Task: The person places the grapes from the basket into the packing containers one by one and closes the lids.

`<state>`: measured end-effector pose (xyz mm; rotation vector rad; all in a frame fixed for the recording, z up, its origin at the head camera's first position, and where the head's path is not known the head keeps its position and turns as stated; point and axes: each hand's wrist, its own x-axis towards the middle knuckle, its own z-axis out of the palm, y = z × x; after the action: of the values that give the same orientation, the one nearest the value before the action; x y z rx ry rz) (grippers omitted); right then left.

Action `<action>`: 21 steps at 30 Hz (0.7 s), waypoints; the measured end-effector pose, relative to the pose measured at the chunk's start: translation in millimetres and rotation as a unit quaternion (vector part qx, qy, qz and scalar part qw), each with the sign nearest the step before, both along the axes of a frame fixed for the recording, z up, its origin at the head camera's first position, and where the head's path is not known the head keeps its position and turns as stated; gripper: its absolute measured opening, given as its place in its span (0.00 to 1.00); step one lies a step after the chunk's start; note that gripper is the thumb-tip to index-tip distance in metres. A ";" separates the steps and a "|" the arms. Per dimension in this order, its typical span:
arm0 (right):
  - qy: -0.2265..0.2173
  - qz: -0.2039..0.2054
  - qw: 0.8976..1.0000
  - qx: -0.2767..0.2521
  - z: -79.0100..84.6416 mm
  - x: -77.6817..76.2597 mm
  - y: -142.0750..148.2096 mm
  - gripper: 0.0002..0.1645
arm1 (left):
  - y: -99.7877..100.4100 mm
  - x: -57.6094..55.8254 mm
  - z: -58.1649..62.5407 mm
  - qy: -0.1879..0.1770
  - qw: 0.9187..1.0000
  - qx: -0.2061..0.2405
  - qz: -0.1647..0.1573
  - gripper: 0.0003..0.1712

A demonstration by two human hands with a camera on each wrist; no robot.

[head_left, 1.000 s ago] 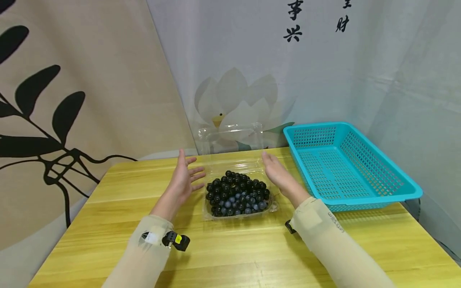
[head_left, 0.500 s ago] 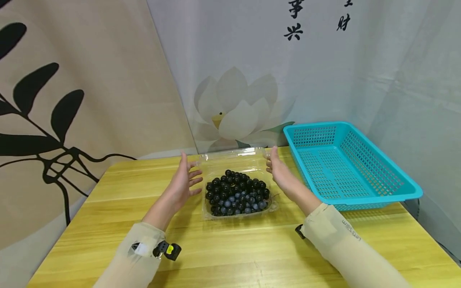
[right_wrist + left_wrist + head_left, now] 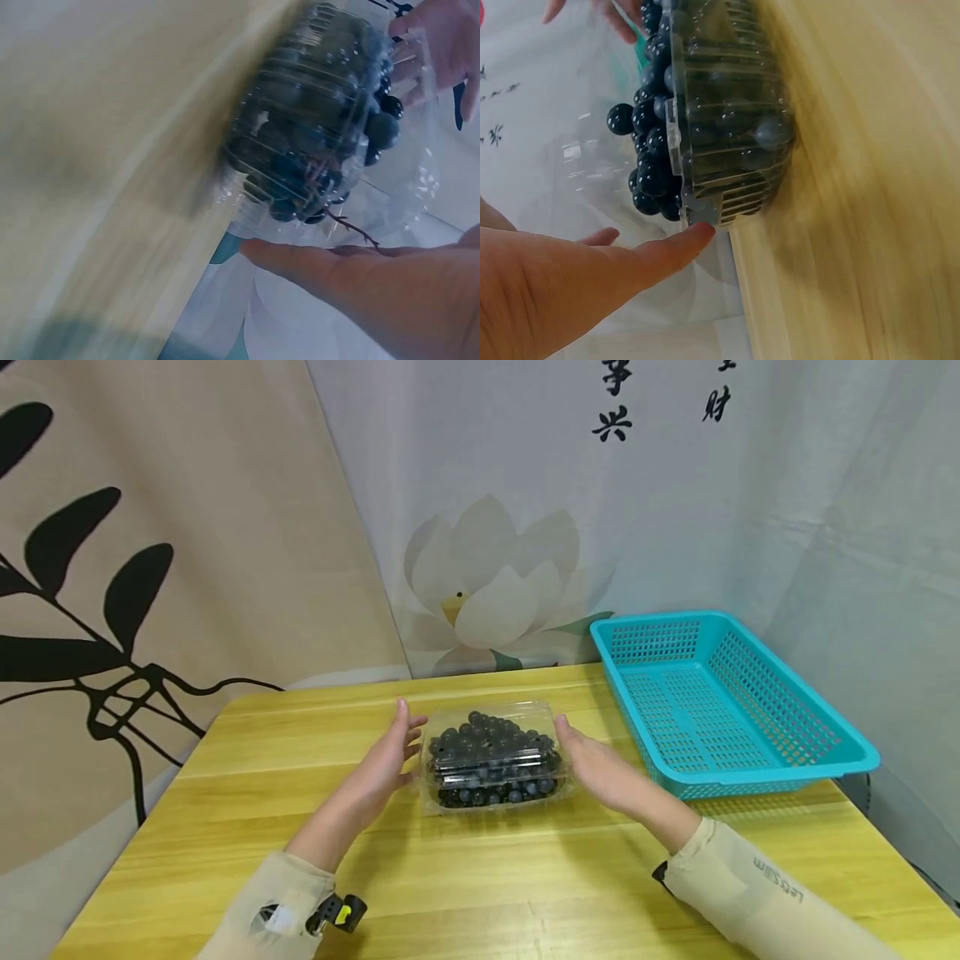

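A clear plastic clamshell box [image 3: 491, 760] full of dark round berries [image 3: 487, 739] sits mid-table, its lid folded down over the fruit. My left hand [image 3: 390, 756] lies with straight fingers against the box's left side; in the left wrist view a fingertip [image 3: 697, 234] touches the rim of the box [image 3: 727, 150]. My right hand [image 3: 592, 760] lies flat against the box's right side, fingers straight. In the right wrist view the box [image 3: 315, 127] is blurred, with my right fingers [image 3: 315, 262] beside it and my left hand [image 3: 442, 45] beyond.
A teal perforated basket [image 3: 720, 702] with nothing in it stands at the right of the yellow wooden table [image 3: 480, 868]. Printed cloth hangs behind: a lotus flower [image 3: 495, 585] and a black leaf pattern [image 3: 90, 610].
The clear lid, upright at the back a second ago, has swung forward and down over the berries. Both hands followed it and now lie against the box's sides.
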<state>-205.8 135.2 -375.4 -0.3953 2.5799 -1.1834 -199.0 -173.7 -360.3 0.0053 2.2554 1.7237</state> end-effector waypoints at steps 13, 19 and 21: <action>0.012 0.036 0.999 0.022 -8.1 3.9 5.1 0.52 | 4.3 16.2 -8.4 0.027 0.994 -0.094 -0.051 0.46; -0.017 0.035 0.999 0.004 -7.1 0.4 10.5 0.46 | 7.1 16.9 -10.0 0.050 0.973 -0.217 -0.066 0.37; -0.032 0.029 0.999 -0.007 -8.1 -0.6 11.9 0.41 | 7.5 16.8 -10.2 0.058 0.968 -0.237 -0.064 0.36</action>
<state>-206.4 147.1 -383.4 -0.4258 2.4890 -1.1753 -182.2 -166.2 -370.5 0.1493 2.6327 1.1134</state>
